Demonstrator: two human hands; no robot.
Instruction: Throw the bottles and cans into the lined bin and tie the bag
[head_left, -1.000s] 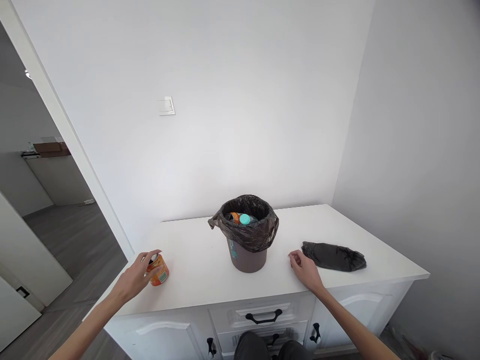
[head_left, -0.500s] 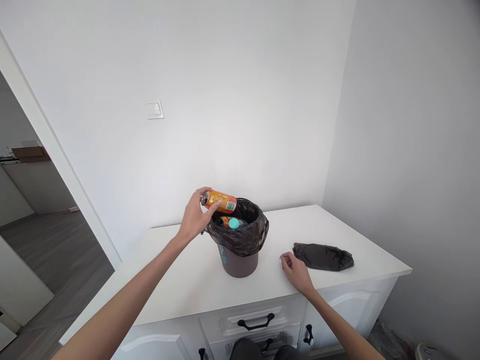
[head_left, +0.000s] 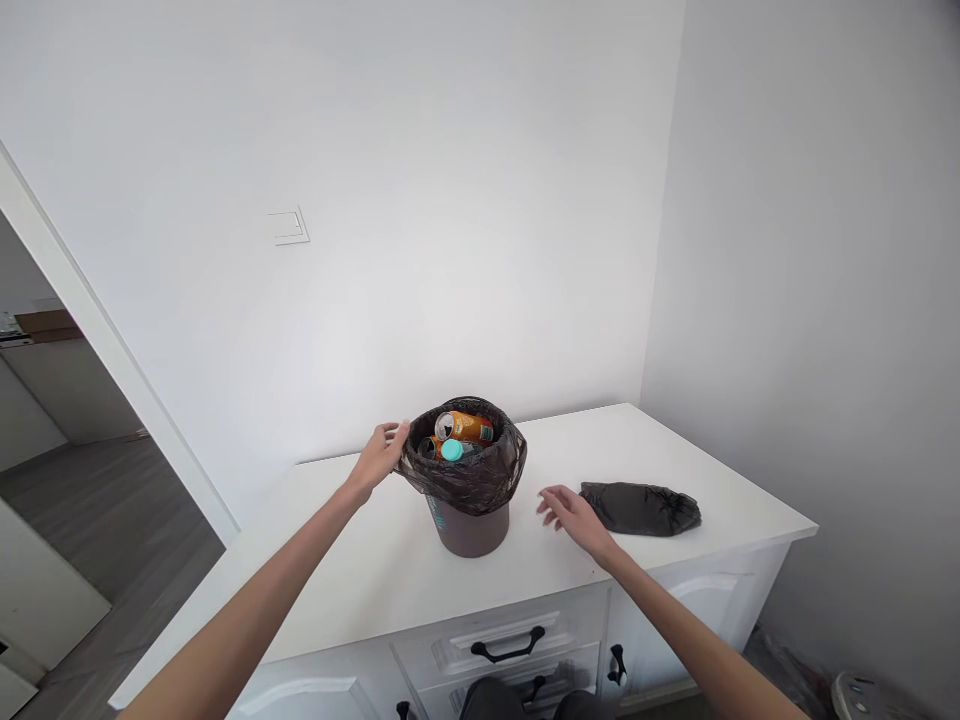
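A dark trash bin point(head_left: 474, 535) lined with a black bin bag point(head_left: 480, 490) stands on the white cabinet top. Inside lie an orange can point(head_left: 471, 428), tipped on its side, a bottle with a turquoise cap point(head_left: 452, 451) and another can partly hidden at the left. My left hand point(head_left: 381, 452) is at the bin's left rim, its curled fingers closed on the edge of the bag. To the right of the bin, my right hand point(head_left: 571, 515) is held with fingers apart and nothing in them. Just beyond it lies a folded black plastic bag point(head_left: 641, 508).
The white cabinet point(head_left: 360, 590) has drawers and doors with black handles point(head_left: 508, 645) below its top. Walls rise behind and at the right, with a light switch point(head_left: 289, 226) on the back one. A doorway opens at the left.
The orange can has left my left hand and now lies in the bin. That hand has dropped to the bag's left rim. My right hand has opened and shifted left toward the bin.
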